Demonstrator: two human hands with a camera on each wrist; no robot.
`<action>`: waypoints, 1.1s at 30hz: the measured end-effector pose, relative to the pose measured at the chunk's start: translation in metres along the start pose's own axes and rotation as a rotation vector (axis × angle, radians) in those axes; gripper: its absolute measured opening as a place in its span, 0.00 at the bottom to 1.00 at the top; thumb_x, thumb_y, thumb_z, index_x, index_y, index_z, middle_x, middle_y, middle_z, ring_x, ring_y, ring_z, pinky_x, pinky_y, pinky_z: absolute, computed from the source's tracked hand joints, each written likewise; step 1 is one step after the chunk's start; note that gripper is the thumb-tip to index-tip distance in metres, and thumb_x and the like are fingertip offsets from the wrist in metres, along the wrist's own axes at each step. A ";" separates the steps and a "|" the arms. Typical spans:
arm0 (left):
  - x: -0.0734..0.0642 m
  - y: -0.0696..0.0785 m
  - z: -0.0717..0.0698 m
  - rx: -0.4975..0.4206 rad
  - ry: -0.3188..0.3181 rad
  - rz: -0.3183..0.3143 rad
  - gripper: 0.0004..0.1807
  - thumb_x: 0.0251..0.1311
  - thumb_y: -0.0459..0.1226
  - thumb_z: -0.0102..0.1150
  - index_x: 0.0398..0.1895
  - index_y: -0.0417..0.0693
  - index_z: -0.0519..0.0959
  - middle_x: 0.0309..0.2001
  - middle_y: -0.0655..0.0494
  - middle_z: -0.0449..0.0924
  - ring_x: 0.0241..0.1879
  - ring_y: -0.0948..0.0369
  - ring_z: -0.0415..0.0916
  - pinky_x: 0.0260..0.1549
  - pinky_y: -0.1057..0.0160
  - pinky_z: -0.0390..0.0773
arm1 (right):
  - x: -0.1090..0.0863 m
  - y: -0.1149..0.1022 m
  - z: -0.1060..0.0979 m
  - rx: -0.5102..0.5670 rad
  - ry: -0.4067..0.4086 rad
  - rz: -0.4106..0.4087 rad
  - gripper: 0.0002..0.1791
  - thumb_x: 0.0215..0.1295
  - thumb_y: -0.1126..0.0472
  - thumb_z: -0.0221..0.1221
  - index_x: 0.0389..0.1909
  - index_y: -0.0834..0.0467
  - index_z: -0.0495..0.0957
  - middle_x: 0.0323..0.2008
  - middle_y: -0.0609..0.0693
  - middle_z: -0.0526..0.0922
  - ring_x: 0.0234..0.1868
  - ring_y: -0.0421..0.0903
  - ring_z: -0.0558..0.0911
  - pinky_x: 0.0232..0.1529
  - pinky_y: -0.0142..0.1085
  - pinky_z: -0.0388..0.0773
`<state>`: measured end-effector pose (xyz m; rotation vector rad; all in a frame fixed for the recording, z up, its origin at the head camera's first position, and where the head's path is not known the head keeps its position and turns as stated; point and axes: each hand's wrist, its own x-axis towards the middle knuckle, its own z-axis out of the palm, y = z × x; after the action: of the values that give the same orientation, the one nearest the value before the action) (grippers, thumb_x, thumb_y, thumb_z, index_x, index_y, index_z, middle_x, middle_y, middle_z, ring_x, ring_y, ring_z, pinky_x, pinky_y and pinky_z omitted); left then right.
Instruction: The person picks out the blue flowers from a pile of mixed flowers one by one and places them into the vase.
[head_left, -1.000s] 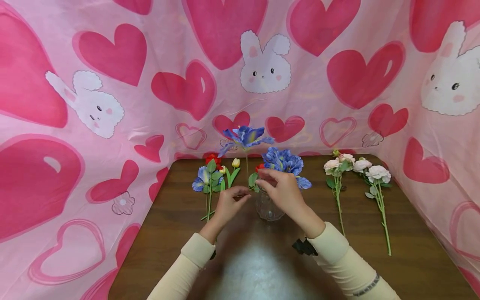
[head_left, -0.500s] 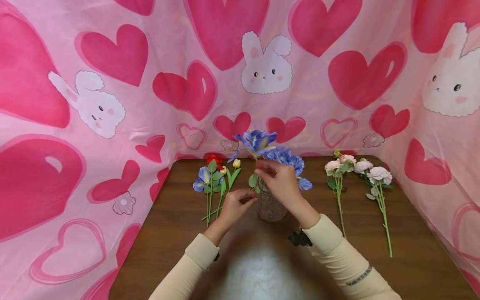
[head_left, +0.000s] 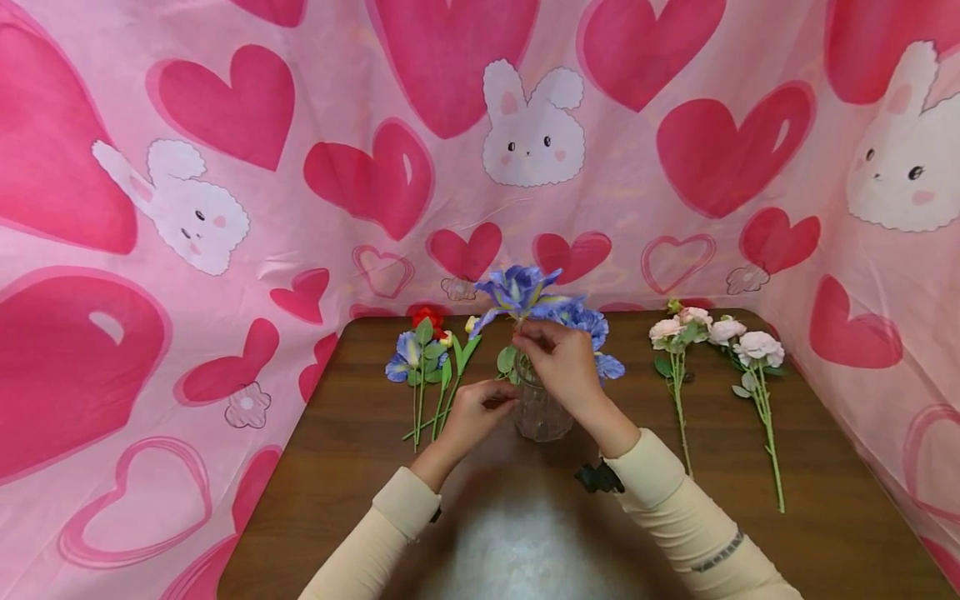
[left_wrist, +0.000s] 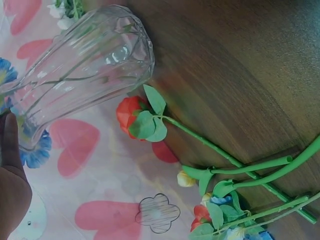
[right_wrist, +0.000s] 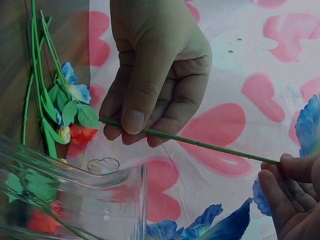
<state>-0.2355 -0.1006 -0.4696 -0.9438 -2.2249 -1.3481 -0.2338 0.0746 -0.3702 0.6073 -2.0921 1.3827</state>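
Blue iris: held up between the two hands, its bloom [head_left: 517,292] just above the right fingers, its green stem [right_wrist: 210,146] slanting down to the left hand.
Right hand [head_left: 558,358]: thumb and fingers pinching the stem close under the bloom.
Left hand [head_left: 480,404]: lower than the right and to its left, thumb and fingertips pinching the stem near its bottom end.
Glass vase [head_left: 542,412]: upright, just below the right hand and to the right of the left one; whether the left fingertips touch the glass, I can't tell.
Blue flowers [head_left: 588,325]: just behind the right hand, above the vase.
Left bunch: beyond the left hand and to its left, a red flower [head_left: 427,321], yellow tulips [head_left: 471,325] and another blue blossom [head_left: 405,358], their stems crossing on the brown table [head_left: 525,517].
Pale pink roses [head_left: 757,348]: on the table, well to the right of the right hand.
Backdrop [head_left: 615,192]: pink cloth with hearts and rabbits, beyond both hands.
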 end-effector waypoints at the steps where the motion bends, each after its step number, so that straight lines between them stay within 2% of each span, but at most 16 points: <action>1: 0.000 0.000 0.000 0.005 0.001 0.008 0.05 0.53 0.25 0.68 0.32 0.38 0.84 0.33 0.52 0.85 0.33 0.59 0.83 0.32 0.67 0.81 | 0.000 0.000 0.000 -0.005 0.000 -0.001 0.05 0.58 0.67 0.68 0.34 0.62 0.86 0.29 0.50 0.87 0.26 0.40 0.82 0.25 0.32 0.76; 6: 0.001 -0.001 0.002 0.014 0.008 0.032 0.07 0.50 0.23 0.69 0.32 0.36 0.84 0.32 0.49 0.84 0.32 0.56 0.83 0.31 0.66 0.82 | 0.001 -0.002 -0.002 -0.034 -0.004 0.000 0.04 0.58 0.66 0.68 0.34 0.62 0.86 0.29 0.50 0.87 0.24 0.41 0.80 0.22 0.33 0.72; 10: 0.001 -0.004 0.003 -0.014 0.015 0.037 0.08 0.47 0.19 0.69 0.32 0.33 0.83 0.32 0.45 0.84 0.31 0.51 0.83 0.31 0.64 0.82 | 0.004 -0.006 -0.005 -0.017 -0.007 0.005 0.05 0.58 0.67 0.68 0.35 0.63 0.86 0.29 0.51 0.87 0.24 0.42 0.80 0.24 0.31 0.74; 14: 0.000 -0.004 0.002 -0.029 0.007 0.009 0.09 0.48 0.20 0.69 0.33 0.36 0.84 0.33 0.47 0.84 0.32 0.54 0.83 0.32 0.65 0.82 | 0.010 -0.008 -0.011 -0.007 0.026 -0.036 0.05 0.57 0.68 0.68 0.34 0.64 0.86 0.28 0.52 0.87 0.24 0.43 0.82 0.26 0.28 0.76; 18: -0.001 -0.004 0.000 -0.021 -0.008 -0.042 0.06 0.53 0.26 0.69 0.34 0.41 0.84 0.34 0.52 0.85 0.33 0.61 0.82 0.32 0.67 0.81 | 0.017 -0.011 -0.021 -0.044 0.080 -0.094 0.04 0.55 0.68 0.70 0.32 0.63 0.86 0.26 0.50 0.86 0.23 0.41 0.81 0.25 0.26 0.74; 21: -0.002 -0.006 0.000 -0.001 -0.013 -0.082 0.05 0.55 0.30 0.69 0.35 0.39 0.85 0.34 0.53 0.84 0.32 0.64 0.82 0.32 0.67 0.81 | 0.021 -0.015 -0.030 -0.057 0.115 -0.104 0.03 0.55 0.68 0.70 0.31 0.62 0.86 0.25 0.50 0.86 0.22 0.41 0.79 0.25 0.25 0.72; 25: -0.002 -0.009 0.001 0.046 -0.018 -0.148 0.10 0.56 0.33 0.69 0.39 0.36 0.84 0.35 0.52 0.84 0.33 0.63 0.82 0.32 0.67 0.81 | 0.027 -0.018 -0.039 -0.031 0.148 -0.090 0.03 0.55 0.69 0.69 0.30 0.64 0.86 0.24 0.51 0.85 0.20 0.41 0.76 0.24 0.24 0.71; 28: -0.003 -0.013 0.003 0.076 -0.027 -0.211 0.13 0.55 0.35 0.70 0.42 0.38 0.83 0.38 0.51 0.84 0.35 0.61 0.82 0.34 0.67 0.81 | 0.029 -0.018 -0.042 -0.017 0.162 -0.092 0.03 0.56 0.69 0.69 0.30 0.65 0.86 0.24 0.52 0.85 0.19 0.41 0.74 0.23 0.24 0.70; 33: -0.002 -0.019 0.007 0.098 -0.055 -0.295 0.21 0.53 0.37 0.72 0.49 0.36 0.81 0.43 0.47 0.83 0.41 0.56 0.83 0.40 0.63 0.81 | 0.029 -0.018 -0.041 -0.028 0.172 -0.119 0.04 0.55 0.69 0.69 0.32 0.66 0.86 0.27 0.53 0.86 0.22 0.43 0.80 0.27 0.23 0.74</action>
<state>-0.2475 -0.1009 -0.4859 -0.6451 -2.5237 -1.3311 -0.2357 0.1039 -0.3254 0.5711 -1.9046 1.2897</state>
